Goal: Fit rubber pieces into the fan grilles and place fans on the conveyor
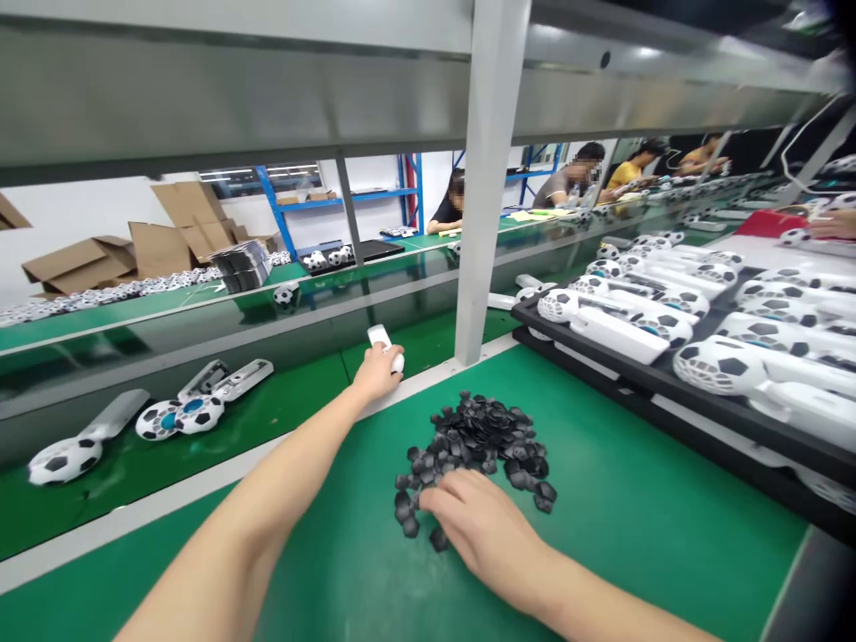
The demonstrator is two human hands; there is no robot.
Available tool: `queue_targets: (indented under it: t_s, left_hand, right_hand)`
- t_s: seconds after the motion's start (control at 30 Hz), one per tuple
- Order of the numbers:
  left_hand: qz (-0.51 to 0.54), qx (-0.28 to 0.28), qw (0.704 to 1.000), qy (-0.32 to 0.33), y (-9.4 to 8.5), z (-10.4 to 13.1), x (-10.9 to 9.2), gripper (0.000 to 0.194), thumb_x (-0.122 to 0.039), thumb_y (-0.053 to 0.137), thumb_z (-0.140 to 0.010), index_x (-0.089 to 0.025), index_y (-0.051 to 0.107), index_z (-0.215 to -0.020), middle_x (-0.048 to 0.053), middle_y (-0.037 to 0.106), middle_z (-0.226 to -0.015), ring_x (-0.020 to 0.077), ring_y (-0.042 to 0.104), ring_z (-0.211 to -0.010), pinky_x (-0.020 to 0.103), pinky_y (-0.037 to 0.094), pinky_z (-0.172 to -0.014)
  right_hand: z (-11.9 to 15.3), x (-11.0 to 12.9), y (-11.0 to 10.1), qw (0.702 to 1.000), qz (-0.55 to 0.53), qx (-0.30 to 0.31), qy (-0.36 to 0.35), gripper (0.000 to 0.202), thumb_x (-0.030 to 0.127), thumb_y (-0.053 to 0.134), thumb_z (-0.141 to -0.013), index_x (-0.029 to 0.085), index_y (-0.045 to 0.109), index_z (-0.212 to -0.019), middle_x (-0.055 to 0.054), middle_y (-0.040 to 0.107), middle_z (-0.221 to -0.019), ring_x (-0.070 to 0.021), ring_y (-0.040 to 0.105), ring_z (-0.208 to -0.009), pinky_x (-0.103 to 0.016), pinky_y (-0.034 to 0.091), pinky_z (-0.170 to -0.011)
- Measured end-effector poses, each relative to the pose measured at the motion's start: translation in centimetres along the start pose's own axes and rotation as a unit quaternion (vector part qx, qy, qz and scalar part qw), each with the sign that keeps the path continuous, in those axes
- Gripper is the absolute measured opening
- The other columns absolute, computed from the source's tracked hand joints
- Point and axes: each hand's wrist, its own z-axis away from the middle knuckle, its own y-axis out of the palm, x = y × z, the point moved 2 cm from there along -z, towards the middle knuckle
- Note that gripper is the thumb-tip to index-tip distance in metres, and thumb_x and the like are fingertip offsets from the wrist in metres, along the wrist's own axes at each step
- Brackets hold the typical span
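Over the green conveyor belt, my left hand (378, 370) is stretched forward and closed around a white football-patterned unit (379, 336), apparently a small handheld fan. Its handle pokes out beyond my fingers; most of the body is hidden by them. At the near edge of a heap of small black pentagon pieces (485, 423), my right hand (478, 526) rests low on the green table. Its thumb and fingers are pinched together among the loose pieces, and whatever lies between the fingertips is hidden.
Similar football-patterned units (197, 415) lie on the belt (267, 464) at left. Black stacked trays (635, 401) full of such units stand at right. A grey metal post (485, 196) rises just beyond the heap. Co-workers (568, 183) sit across the line; cardboard boxes (94, 263) lie far left.
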Motion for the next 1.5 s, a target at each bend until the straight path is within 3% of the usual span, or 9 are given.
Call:
queue_targets:
  t_s: [0.1, 0.27, 0.4, 0.5, 0.6, 0.7, 0.9, 1.1, 1.5]
  left_hand:
    - [0.010, -0.003, 1.000, -0.005, -3.3, 4.2, -0.1, 0.043, -0.026, 0.056, -0.075, -0.021, 0.048, -0.117, 0.009, 0.044, -0.112, 0.0246, 0.050, -0.102, 0.035, 0.041, -0.088]
    - [-0.014, 0.033, 0.999, -0.038, -9.3, 16.1, -1.6, 0.040, -0.036, 0.050, -0.078, -0.026, 0.046, -0.117, 0.008, 0.044, -0.109, 0.0250, 0.053, -0.092, 0.037, 0.045, -0.078]
    - [-0.043, 0.113, 0.984, -0.131, -10.9, 24.9, -2.8, 0.048, -0.047, 0.044, -0.081, -0.023, 0.041, -0.122, 0.011, 0.046, -0.113, 0.0248, 0.057, -0.079, 0.037, 0.048, -0.063]
    - [0.009, 0.188, 0.979, -0.083, -10.6, 28.3, -2.3, 0.062, -0.048, 0.053, -0.077, -0.025, 0.033, -0.130, 0.010, 0.046, -0.124, 0.0293, 0.050, -0.105, 0.040, 0.046, -0.080]
    - [0.004, 0.212, 0.977, 0.024, -10.4, 29.2, -0.6, 0.065, -0.048, 0.053, -0.079, -0.030, 0.025, -0.135, 0.005, 0.038, -0.136, 0.0311, 0.025, -0.128, 0.051, 0.024, -0.101]
    - [-0.017, 0.203, 0.976, 0.076, -10.1, 29.0, 0.9, 0.063, -0.054, 0.043, -0.084, -0.025, 0.023, -0.136, 0.008, 0.042, -0.134, 0.0285, 0.030, -0.126, 0.053, 0.009, -0.104]
    - [0.001, 0.182, 0.983, -0.015, -8.7, 29.4, 0.7, 0.069, -0.057, 0.042, -0.082, -0.023, 0.020, -0.138, 0.010, 0.056, -0.111, 0.0273, 0.053, -0.099, 0.038, 0.040, -0.084]
    - [0.038, 0.139, 0.980, -0.137, -7.8, 29.2, -1.5, 0.068, -0.058, 0.045, -0.078, -0.023, 0.028, -0.133, 0.010, 0.057, -0.113, 0.0303, 0.055, -0.098, 0.038, 0.044, -0.076]
    - [0.088, 0.080, 0.982, -0.147, -7.7, 29.7, -1.9, 0.060, -0.053, 0.051, -0.076, -0.025, 0.038, -0.128, 0.006, 0.053, -0.117, 0.0263, 0.054, -0.100, 0.035, 0.044, -0.080]
  right_hand:
    - [0.0, -0.3, -0.3, 0.997, -0.071, -0.018, 0.010, 0.023, 0.009, 0.041, -0.085, 0.019, 0.058, -0.096, -0.005, 0.058, -0.087, -0.0167, 0.053, -0.081, -0.029, 0.046, -0.070]
    - [0.0, -0.7, -0.4, 0.989, -0.143, -0.027, -0.008, 0.022, 0.013, 0.046, -0.085, 0.018, 0.058, -0.102, -0.007, 0.059, -0.094, -0.0155, 0.056, -0.087, -0.028, 0.047, -0.078]
    - [-0.1, -0.4, -0.6, 0.989, -0.122, -0.064, -0.052, 0.016, 0.019, 0.049, -0.085, 0.019, 0.063, -0.091, -0.006, 0.061, -0.088, -0.0171, 0.056, -0.085, -0.031, 0.047, -0.076]
    - [-0.1, 0.2, -0.7, 0.988, -0.129, -0.061, -0.064, 0.014, 0.019, 0.050, -0.085, 0.020, 0.063, -0.089, -0.004, 0.064, -0.086, -0.0162, 0.057, -0.084, -0.031, 0.047, -0.078]
    - [-0.1, 1.1, -0.8, 0.987, -0.148, -0.053, -0.031, 0.012, 0.019, 0.053, -0.083, 0.020, 0.061, -0.092, -0.003, 0.066, -0.086, -0.0152, 0.060, -0.080, -0.029, 0.049, -0.075]
    - [0.0, 2.4, -1.1, 0.984, -0.173, -0.040, -0.014, 0.009, 0.020, 0.054, -0.082, 0.020, 0.060, -0.088, -0.003, 0.065, -0.085, -0.0150, 0.060, -0.079, -0.029, 0.049, -0.074]
    - [0.0, 4.8, -1.3, 0.978, -0.201, -0.003, -0.048, 0.018, 0.019, 0.046, -0.087, 0.022, 0.063, -0.091, -0.004, 0.062, -0.089, -0.0150, 0.058, -0.086, -0.030, 0.047, -0.078]
    - [-1.0, 7.6, -0.1, 0.971, -0.221, 0.025, -0.087, 0.006, 0.018, 0.050, -0.085, 0.019, 0.057, -0.085, -0.002, 0.061, -0.079, -0.0132, 0.054, -0.077, -0.027, 0.044, -0.072]
    - [-2.7, 10.2, 2.8, 0.977, -0.136, 0.018, -0.166, 0.009, 0.020, 0.053, -0.083, 0.018, 0.052, -0.091, -0.005, 0.059, -0.088, -0.0180, 0.050, -0.084, -0.034, 0.040, -0.076]
